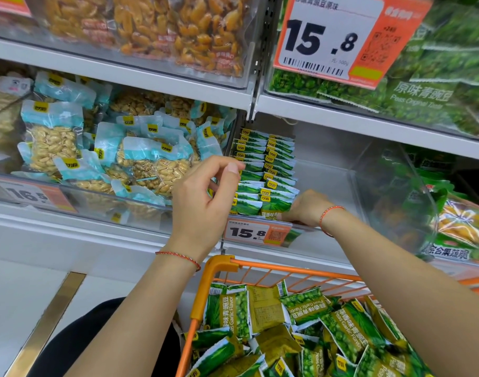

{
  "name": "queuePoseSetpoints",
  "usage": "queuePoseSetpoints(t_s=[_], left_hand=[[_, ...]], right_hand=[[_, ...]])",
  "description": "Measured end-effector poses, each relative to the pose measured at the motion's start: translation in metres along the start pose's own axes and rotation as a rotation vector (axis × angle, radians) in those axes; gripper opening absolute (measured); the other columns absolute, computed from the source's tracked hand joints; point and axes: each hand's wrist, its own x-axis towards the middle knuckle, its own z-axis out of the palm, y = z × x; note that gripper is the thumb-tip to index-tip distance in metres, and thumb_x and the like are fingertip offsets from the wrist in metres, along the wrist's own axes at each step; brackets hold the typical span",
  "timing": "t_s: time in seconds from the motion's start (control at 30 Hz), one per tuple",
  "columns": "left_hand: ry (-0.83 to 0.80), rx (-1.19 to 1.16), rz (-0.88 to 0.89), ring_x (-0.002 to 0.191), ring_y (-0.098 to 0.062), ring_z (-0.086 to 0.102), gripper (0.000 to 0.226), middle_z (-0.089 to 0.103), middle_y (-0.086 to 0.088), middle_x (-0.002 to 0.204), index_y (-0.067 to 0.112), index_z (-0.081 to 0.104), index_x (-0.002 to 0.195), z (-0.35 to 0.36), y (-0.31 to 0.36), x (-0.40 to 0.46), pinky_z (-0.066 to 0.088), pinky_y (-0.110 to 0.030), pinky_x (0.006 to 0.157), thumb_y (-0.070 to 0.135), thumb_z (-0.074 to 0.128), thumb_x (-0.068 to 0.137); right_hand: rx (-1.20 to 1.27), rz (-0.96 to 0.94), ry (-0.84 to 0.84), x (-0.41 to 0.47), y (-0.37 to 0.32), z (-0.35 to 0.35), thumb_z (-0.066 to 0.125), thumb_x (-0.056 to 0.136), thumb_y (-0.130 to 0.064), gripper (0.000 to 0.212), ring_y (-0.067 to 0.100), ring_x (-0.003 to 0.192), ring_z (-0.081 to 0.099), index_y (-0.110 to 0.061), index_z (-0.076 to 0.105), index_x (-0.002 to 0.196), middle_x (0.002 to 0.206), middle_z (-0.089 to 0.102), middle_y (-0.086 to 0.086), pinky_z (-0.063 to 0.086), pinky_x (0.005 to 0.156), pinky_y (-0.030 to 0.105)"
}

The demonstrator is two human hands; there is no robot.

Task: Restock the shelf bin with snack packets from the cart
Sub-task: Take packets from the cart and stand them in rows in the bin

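The green pea packets (263, 172) already stood in two tidy rows at the left of the clear shelf bin (328, 170), with plenty more loose in the orange cart (219, 270) below. The left hand (205, 197) hovered loosely curled and empty, while the right hand (303, 205) was down at the front packet; couldn't tell if it was gripping. I'd say keep new packets upright, labels forward, snug against the row.
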Motion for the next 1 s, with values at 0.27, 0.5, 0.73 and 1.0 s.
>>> queuePoseSetpoints(t_s=[0.27,0.5,0.73,1.0], left_hand=[[-0.027,0.028,0.013,0.079,-0.015,0.060,0.023,0.065,0.008,0.081,0.027,0.065,0.090,0.003,-0.003,-0.001,0.047,-0.035,0.068,0.034,0.043,0.092],[-0.050,-0.032,-0.017,0.078,-0.004,0.060,0.019,0.065,0.012,0.080,0.030,0.064,0.086,0.000,0.002,-0.005,0.044,-0.019,0.067,0.021,0.049,0.093],[-0.202,-0.063,-0.011,0.070,-0.002,0.062,0.021,0.067,0.012,0.075,0.037,0.066,0.078,-0.007,0.021,-0.045,0.051,-0.022,0.067,0.036,0.048,0.087],[-0.976,0.516,0.048,0.083,-0.005,0.063,0.028,0.071,0.012,0.090,0.030,0.070,0.092,0.010,0.059,-0.087,0.051,-0.033,0.077,0.050,0.051,0.087]], right_hand=[[0.083,0.010,-0.050,-0.015,0.007,-0.004,0.063,0.085,-0.047,0.055,0.002,0.022,0.037,-0.014,0.035,0.052,0.025,0.033,-0.008,0.024,0.041,0.023],[0.442,-0.147,0.242,-0.067,0.034,-0.031,0.064,0.087,-0.035,0.030,0.014,0.074,0.071,-0.007,0.074,0.082,0.083,0.074,0.004,0.054,0.081,0.030],[0.472,-0.122,0.216,-0.159,0.081,-0.022,0.074,0.078,-0.033,0.016,0.010,0.064,0.068,-0.018,0.072,0.071,0.069,0.072,0.002,0.053,0.066,0.025],[0.221,-0.075,0.067,-0.201,0.107,0.034,0.076,0.077,-0.023,0.017,0.011,0.087,0.065,-0.024,0.070,0.093,0.086,0.068,-0.004,0.048,0.074,0.022]])
